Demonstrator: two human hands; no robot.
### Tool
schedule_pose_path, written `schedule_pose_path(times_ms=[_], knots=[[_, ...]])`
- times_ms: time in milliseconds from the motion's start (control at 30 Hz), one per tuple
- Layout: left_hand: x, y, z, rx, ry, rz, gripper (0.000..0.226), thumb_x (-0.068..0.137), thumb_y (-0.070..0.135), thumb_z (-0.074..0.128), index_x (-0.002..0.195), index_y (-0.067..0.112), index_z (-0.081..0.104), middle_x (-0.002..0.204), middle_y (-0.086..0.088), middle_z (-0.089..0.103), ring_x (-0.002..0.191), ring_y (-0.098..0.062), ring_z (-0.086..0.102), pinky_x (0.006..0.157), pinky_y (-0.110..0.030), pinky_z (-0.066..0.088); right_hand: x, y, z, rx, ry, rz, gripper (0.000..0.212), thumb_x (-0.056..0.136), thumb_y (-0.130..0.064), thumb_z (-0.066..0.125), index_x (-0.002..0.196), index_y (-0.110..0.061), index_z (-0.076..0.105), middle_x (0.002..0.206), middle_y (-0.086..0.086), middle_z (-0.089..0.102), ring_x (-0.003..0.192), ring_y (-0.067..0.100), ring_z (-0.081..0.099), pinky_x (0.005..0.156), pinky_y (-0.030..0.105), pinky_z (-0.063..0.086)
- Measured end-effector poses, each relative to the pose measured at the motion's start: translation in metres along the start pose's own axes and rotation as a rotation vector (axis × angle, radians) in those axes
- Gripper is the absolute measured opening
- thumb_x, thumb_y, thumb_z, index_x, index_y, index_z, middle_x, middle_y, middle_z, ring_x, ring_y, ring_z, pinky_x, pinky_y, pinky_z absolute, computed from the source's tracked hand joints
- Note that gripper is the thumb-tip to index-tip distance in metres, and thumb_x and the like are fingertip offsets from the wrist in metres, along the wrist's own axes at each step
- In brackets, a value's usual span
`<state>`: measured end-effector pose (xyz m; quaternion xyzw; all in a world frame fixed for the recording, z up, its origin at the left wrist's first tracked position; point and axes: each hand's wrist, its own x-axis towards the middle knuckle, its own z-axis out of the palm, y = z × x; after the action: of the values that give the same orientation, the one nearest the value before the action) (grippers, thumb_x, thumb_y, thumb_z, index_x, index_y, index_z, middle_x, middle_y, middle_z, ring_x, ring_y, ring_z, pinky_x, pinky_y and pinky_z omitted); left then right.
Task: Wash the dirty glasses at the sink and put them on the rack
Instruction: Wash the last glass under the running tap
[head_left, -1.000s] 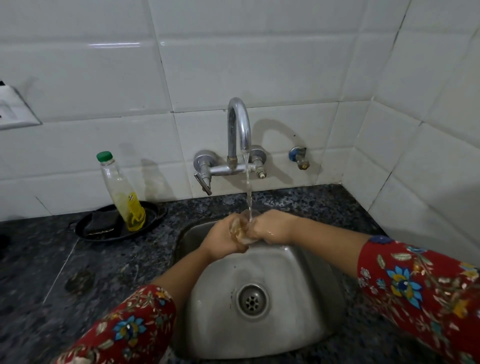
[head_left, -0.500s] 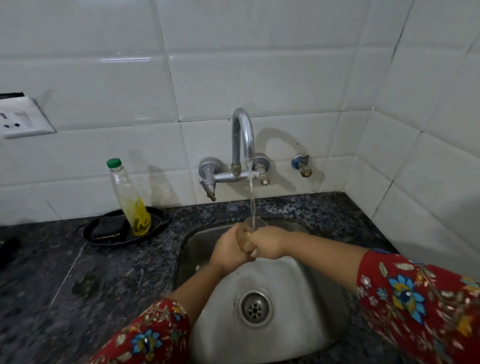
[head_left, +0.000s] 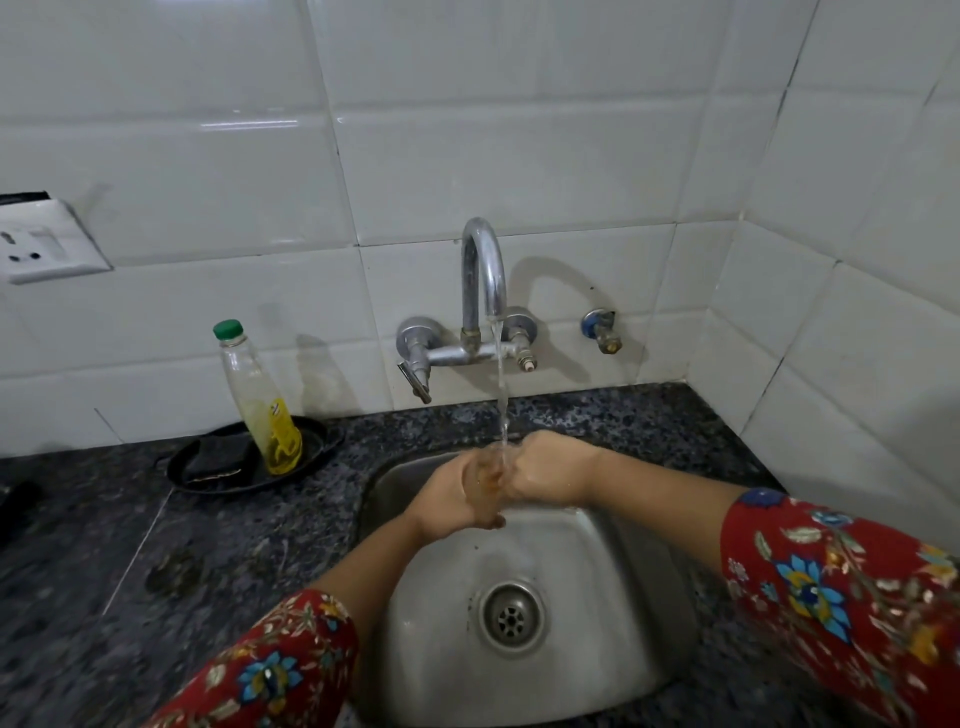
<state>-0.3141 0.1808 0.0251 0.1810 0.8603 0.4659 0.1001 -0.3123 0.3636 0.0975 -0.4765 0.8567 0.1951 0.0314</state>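
Under the tap (head_left: 483, 270), left hand (head_left: 452, 501) and right hand (head_left: 548, 470) grip a glass (head_left: 488, 474) — bottle (head_left: 260, 400) label unreadable.

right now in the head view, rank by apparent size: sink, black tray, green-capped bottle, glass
1. sink, clearly largest
2. black tray and green-capped bottle: too close to rank, tray wider, bottle taller
3. glass, smallest, though mostly covered

A dark speckled stone counter (head_left: 260, 545) has a steel sink (head_left: 597, 571) set into it. Left of the sink, near the tiled wall (head_left: 467, 130), rests a black oval tray (head_left: 319, 440).
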Motion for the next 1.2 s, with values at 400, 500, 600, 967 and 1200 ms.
schedule_pose_path(times_ms=[400,500,600,967,1200], knots=[[-0.004,0.008,0.002,0.078,-0.043,0.007,0.08,0.057,0.017,0.089,0.129,0.022,0.055,0.123,0.012,0.059,0.114,-0.004,0.057,0.105,-0.024,0.044,-0.002,0.0,0.014,0.114,0.121,-0.022,0.023,0.086,-0.012,0.063,0.106,-0.02,0.068,0.11,0.003,0.068,0.1,0.024,0.064,0.082,0.033,0.055],[-0.007,0.008,0.015,0.098,0.157,-0.082,0.062,0.052,0.04,0.078,0.112,0.038,0.06,0.109,0.018,0.066,0.102,-0.002,0.063,0.094,-0.032,0.052,0.007,-0.019,0.01,0.211,-0.119,0.167,0.018,0.089,-0.012,0.053,0.104,-0.01,0.064,0.108,0.013,0.065,0.099,0.032,0.062,0.078,0.037,0.051],[-0.008,0.009,0.016,0.005,0.189,-0.075,0.061,0.057,0.031,0.082,0.113,0.036,0.059,0.11,0.017,0.067,0.104,-0.001,0.063,0.096,-0.031,0.051,0.007,-0.015,0.003,0.277,-0.091,0.153,0.021,0.089,-0.007,0.053,0.107,-0.008,0.063,0.107,0.012,0.065,0.097,0.03,0.063,0.081,0.038,0.051],[-0.011,0.012,0.016,-0.112,0.186,0.006,0.063,0.057,0.02,0.085,0.115,0.027,0.061,0.111,0.008,0.069,0.105,-0.005,0.065,0.095,-0.035,0.053,-0.001,-0.008,-0.004,0.143,-0.018,0.075,0.023,0.092,-0.009,0.05,0.112,-0.012,0.062,0.111,0.008,0.065,0.096,0.027,0.062,0.077,0.035,0.049],[-0.019,0.033,0.013,0.168,0.189,-0.08,0.048,0.063,0.028,0.075,0.108,0.034,0.059,0.105,0.014,0.065,0.1,-0.007,0.063,0.092,-0.032,0.052,0.017,-0.038,0.023,0.859,-0.024,0.43,0.025,0.085,0.001,0.048,0.089,-0.016,0.065,0.103,0.01,0.062,0.098,0.027,0.06,0.076,0.03,0.043]])
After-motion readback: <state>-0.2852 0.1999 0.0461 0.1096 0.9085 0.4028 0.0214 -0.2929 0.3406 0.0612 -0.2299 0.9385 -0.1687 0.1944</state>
